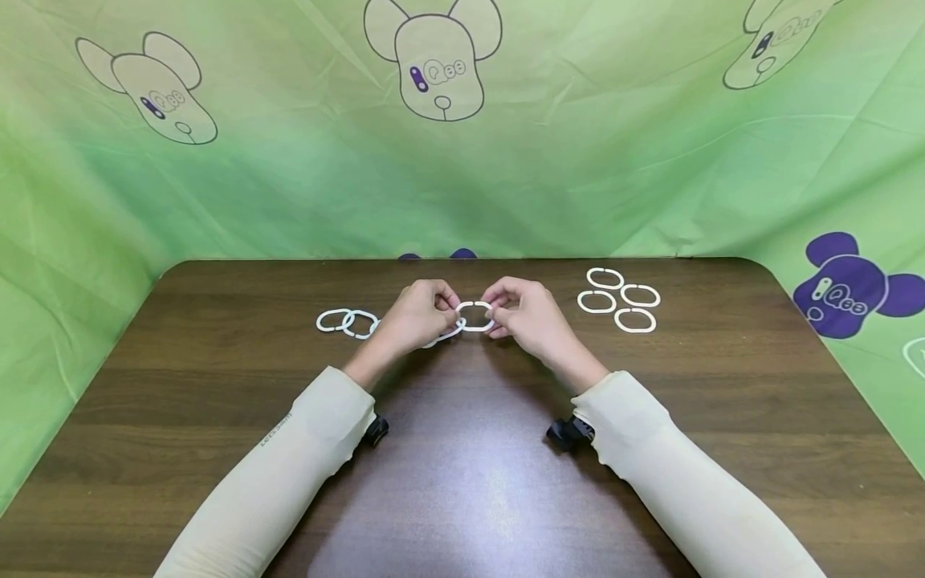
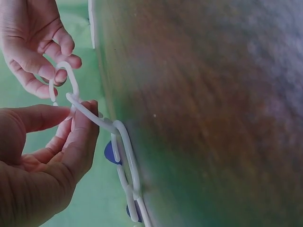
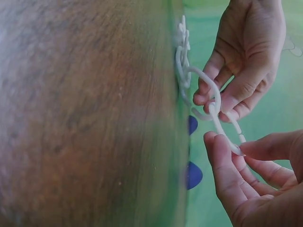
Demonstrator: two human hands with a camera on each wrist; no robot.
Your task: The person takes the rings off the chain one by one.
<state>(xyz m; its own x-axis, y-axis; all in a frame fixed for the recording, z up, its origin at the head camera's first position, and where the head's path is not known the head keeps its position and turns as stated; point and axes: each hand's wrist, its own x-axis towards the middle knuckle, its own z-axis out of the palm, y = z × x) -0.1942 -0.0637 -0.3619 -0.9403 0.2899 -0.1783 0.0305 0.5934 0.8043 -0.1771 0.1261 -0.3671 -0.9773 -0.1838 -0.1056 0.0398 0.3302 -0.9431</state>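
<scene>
A white oval plastic link (image 1: 477, 329) with a small gap in its side is raised between both hands over the far part of the table. My right hand (image 1: 533, 317) pinches its right end between thumb and fingers. With thumb and forefinger, my left hand (image 1: 419, 315) pinches at the link's other end, where it is hooked through the last link of a white chain (image 2: 90, 113). From there the chain hangs past the left fingers, and its far links (image 1: 347, 321) appear left of that hand. Part of the chain is hidden behind the left hand in the head view.
Several loose white links (image 1: 636, 331) lie flat at the back right of the brown wooden table (image 1: 462, 482). Behind the table's far edge hangs a green printed curtain (image 1: 289, 177). Black wrist devices (image 1: 567, 433) sit beneath both sleeves.
</scene>
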